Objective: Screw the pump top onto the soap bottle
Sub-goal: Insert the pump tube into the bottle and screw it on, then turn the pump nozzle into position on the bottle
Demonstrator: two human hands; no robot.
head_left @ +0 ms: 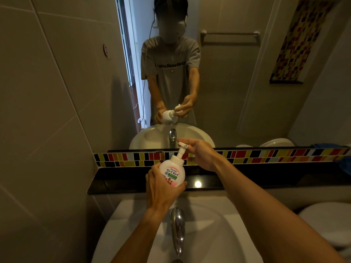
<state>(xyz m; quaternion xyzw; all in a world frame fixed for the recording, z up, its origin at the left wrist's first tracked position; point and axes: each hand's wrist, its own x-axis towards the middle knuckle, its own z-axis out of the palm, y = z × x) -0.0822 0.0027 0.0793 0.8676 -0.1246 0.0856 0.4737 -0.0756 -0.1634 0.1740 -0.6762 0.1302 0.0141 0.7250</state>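
A round white and pink soap bottle [171, 173] with a printed label is held tilted above the sink, its neck pointing up and to the right. My left hand [161, 188] wraps around its lower body from below. The white pump top [181, 150] sits in the bottle's neck, nozzle pointing left. My right hand [201, 155] is at the pump from the right, fingers curled around its head and stem. The collar where pump meets bottle is partly visible.
A white sink [218, 234] with a chrome tap [178, 230] lies below my hands. A black ledge [117, 185] and a strip of coloured tiles [266, 155] run behind. A mirror [228, 92] above reflects me. A toilet [326, 223] stands at right.
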